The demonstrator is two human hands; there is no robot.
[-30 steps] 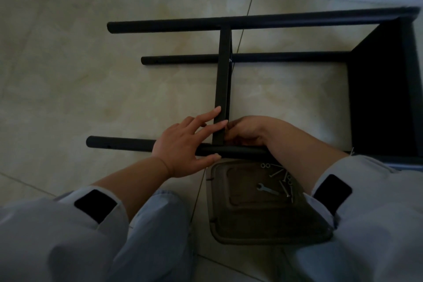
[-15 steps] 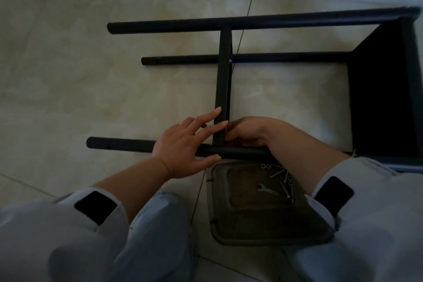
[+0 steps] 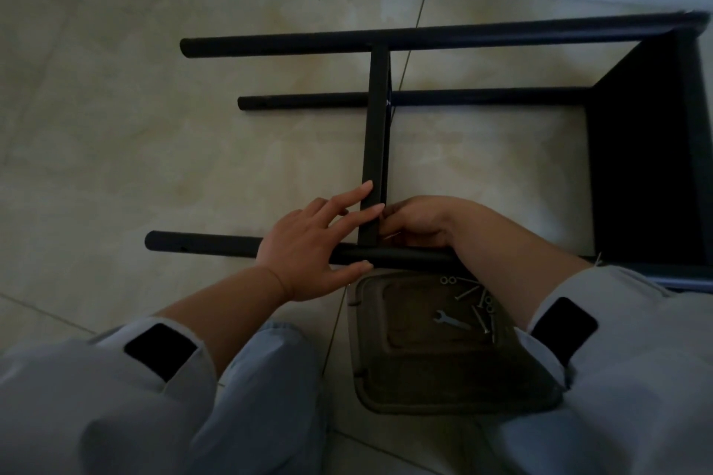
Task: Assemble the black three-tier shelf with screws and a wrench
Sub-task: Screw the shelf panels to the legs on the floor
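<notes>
A half-built black metal shelf frame (image 3: 443,37) lies on its side on a glossy beige tiled floor (image 3: 115,127), its far edge near the pale skirting of the wall. Going by what shows, the task is roughly midway: one tier panel (image 3: 648,166) is already fixed at the right end of the round posts, a second tier (image 3: 376,135), seen edge-on as a thin flat bar, stands across the middle, and the left ends of the posts are bare, so a third tier looks yet to be fitted.

At the left, the nearest post (image 3: 200,246) is a smooth matte tube with small screw holes near its end. The left hand (image 3: 312,251) rests on it with fingers spread and straight, the fingertips touching the middle tier's edge. The right hand (image 3: 414,222), just beside it, has its fingers curled at the joint where the tier meets the post; it may be turning a screw, but that is hidden.

Near the person's knees sits a shallow, dull-olive plastic tray (image 3: 370,378) with rounded corners. At its far right corner lie silvery screws (image 3: 480,314), washers (image 3: 447,280) and a small flat wrench (image 3: 449,320), untouched.
</notes>
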